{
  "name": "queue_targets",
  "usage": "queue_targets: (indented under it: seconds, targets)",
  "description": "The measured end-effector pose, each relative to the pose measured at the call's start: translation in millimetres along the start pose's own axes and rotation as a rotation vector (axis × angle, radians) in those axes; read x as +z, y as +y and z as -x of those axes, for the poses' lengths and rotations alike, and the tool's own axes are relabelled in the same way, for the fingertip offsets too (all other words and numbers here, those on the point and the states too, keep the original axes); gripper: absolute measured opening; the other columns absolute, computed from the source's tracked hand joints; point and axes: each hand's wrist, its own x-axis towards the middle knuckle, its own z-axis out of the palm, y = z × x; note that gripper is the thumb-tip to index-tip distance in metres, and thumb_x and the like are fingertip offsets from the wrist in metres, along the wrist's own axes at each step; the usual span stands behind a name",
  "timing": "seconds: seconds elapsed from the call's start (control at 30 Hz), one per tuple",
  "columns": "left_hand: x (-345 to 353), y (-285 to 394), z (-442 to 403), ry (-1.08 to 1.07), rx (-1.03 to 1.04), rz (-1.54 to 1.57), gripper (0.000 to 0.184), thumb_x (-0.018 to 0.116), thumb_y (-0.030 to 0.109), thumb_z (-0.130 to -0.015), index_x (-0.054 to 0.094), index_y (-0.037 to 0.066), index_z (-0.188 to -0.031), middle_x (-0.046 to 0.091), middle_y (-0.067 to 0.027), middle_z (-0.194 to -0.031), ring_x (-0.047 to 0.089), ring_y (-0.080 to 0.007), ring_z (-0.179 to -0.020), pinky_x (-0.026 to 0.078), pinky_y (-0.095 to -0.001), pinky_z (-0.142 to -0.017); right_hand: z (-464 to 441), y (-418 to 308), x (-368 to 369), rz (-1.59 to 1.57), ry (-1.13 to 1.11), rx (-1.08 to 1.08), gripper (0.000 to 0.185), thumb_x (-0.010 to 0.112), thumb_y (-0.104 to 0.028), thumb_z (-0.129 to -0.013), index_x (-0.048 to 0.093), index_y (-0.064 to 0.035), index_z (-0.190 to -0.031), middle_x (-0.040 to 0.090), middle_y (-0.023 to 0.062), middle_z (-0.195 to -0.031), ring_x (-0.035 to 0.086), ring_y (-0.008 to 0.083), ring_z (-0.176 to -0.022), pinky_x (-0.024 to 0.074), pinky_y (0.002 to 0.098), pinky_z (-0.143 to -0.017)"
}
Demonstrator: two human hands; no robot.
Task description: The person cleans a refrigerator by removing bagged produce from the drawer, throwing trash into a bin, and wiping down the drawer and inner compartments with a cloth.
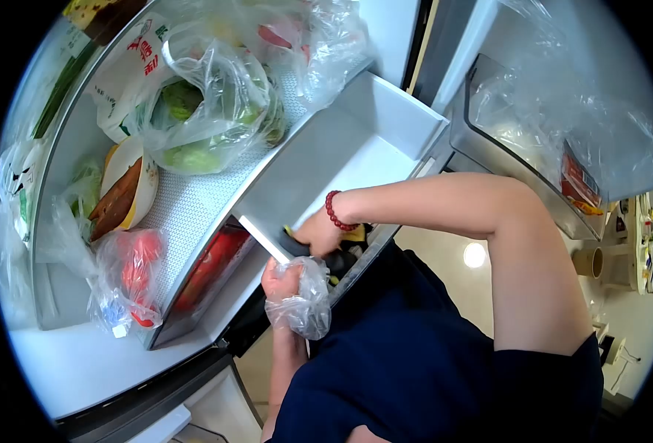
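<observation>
My right hand, with a red bead bracelet at the wrist, reaches down into the pulled-out white fridge drawer. Its fingers are closed on a dark item with a yellow-green tip, whose kind I cannot make out. More dark items with yellow patches lie under and beside this hand, partly hidden by it. At the drawer's near left corner, my left hand is closed on a crumpled clear plastic bag, which hangs over the hand and wrist.
Bagged green vegetables, a bowl with a brown piece, and bagged red items sit on the fridge shelf. A door bin with plastic bags is at the right. Below the shelf is another drawer with red contents.
</observation>
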Motion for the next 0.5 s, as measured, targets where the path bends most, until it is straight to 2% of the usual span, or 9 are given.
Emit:
queue_targets:
  seconds: [0.03,0.07,0.17,0.27,0.3,0.33,0.37,0.43,0.5]
  targets:
    - [0,1,-1,-0.012,0.001,0.008,0.021,0.058,0.0,-0.076,0.057,0.002,-0.097,0.062,-0.0026,-0.076,0.058,-0.0103,-0.059,0.047,-0.0233,-0.053,16,-12,-6,0.242,-0.109,-0.04,0.043,0.059,-0.017,-0.074,0.058,0.004,-0.111,0.063,0.021,-0.107,0.061,0.0321,-0.099,0.0473,0.0385,-0.082]
    - [0,2,-1,-0.024,0.001,0.015,0.021,0.058,0.0,-0.076,0.057,0.002,-0.097,0.062,-0.0025,-0.076,0.058,-0.0102,-0.06,0.047,-0.0234,-0.054,20,-19,-13,0.19,-0.312,-0.039,0.048,0.062,-0.022,-0.074,0.058,0.0044,-0.113,0.063,0.0188,-0.107,0.06,0.0297,-0.097,0.0463,0.0385,-0.082]
    - [-1,0,0,-0.023,0.032,0.006,0.021,0.057,0.001,-0.077,0.058,0.001,-0.098,0.062,-0.0026,-0.077,0.058,-0.0102,-0.062,0.047,-0.0236,-0.055,-3,-12,-34,0.148,-0.336,-0.093,0.04,0.066,-0.023,-0.071,0.063,0.0042,-0.101,0.065,0.0195,-0.096,0.06,0.0293,-0.091,0.0453,0.0366,-0.081]
    - [-1,2,-1,-0.007,0.049,-0.01,0.021,0.056,-0.001,-0.077,0.058,0.001,-0.098,0.063,-0.0034,-0.08,0.059,-0.0103,-0.066,0.048,-0.0242,-0.059,-33,17,-53,0.095,-0.043,-0.065,0.042,0.068,-0.021,-0.067,0.064,-0.0013,-0.104,0.066,0.0176,-0.099,0.062,0.0275,-0.092,0.0474,0.0371,-0.081]
    - [4,6,1,0.02,0.05,-0.006,0.021,0.056,-0.001,-0.077,0.058,0.0,-0.098,0.063,-0.004,-0.082,0.059,-0.0108,-0.068,0.048,-0.0247,-0.061,-30,30,-56,0.033,0.228,0.029,0.046,0.064,-0.022,-0.07,0.061,-0.0024,-0.111,0.065,0.0186,-0.105,0.062,0.0297,-0.097,0.0475,0.0378,-0.085]
    - [2,6,3,-0.001,0.04,0.014,0.022,0.056,-0.001,-0.077,0.059,0.0,-0.099,0.063,-0.0041,-0.082,0.059,-0.0109,-0.069,0.048,-0.0248,-0.061,-54,63,-58,0.02,0.327,0.229,0.049,0.058,-0.022,-0.073,0.056,-0.0038,-0.119,0.063,0.0189,-0.11,0.06,0.0315,-0.102,0.0468,0.0383,-0.088]
    - [1,5,3,-0.021,0.034,0.039,0.023,0.056,-0.001,-0.077,0.059,0.0,-0.1,0.063,-0.0042,-0.083,0.06,-0.011,-0.069,0.048,-0.0248,-0.061,-31,56,-73,0.121,0.409,0.297,0.048,0.054,-0.02,-0.075,0.057,-0.0083,-0.121,0.063,0.0181,-0.111,0.061,0.0294,-0.102,0.0478,0.0386,-0.087]
    - [1,1,3,-0.027,0.029,0.103,0.025,0.058,0.001,-0.077,0.059,-0.002,-0.102,0.063,-0.0044,-0.084,0.059,-0.0101,-0.071,0.048,-0.0241,-0.063,-37,127,-71,0.8,0.776,0.23,0.052,0.058,-0.028,-0.077,0.054,-0.0091,-0.126,0.061,0.015,-0.117,0.06,0.0283,-0.105,0.0489,0.039,-0.086]
    - [1,1,4,-0.03,0.03,0.131,0.026,0.058,0.002,-0.077,0.059,-0.003,-0.102,0.063,-0.0042,-0.084,0.058,-0.0097,-0.072,0.048,-0.0239,-0.064,-19,129,-77,0.668,0.622,0.578,0.051,0.064,-0.029,-0.076,0.057,-0.0098,-0.123,0.057,0.0127,-0.125,0.057,0.025,-0.112,0.0483,0.0402,-0.088]
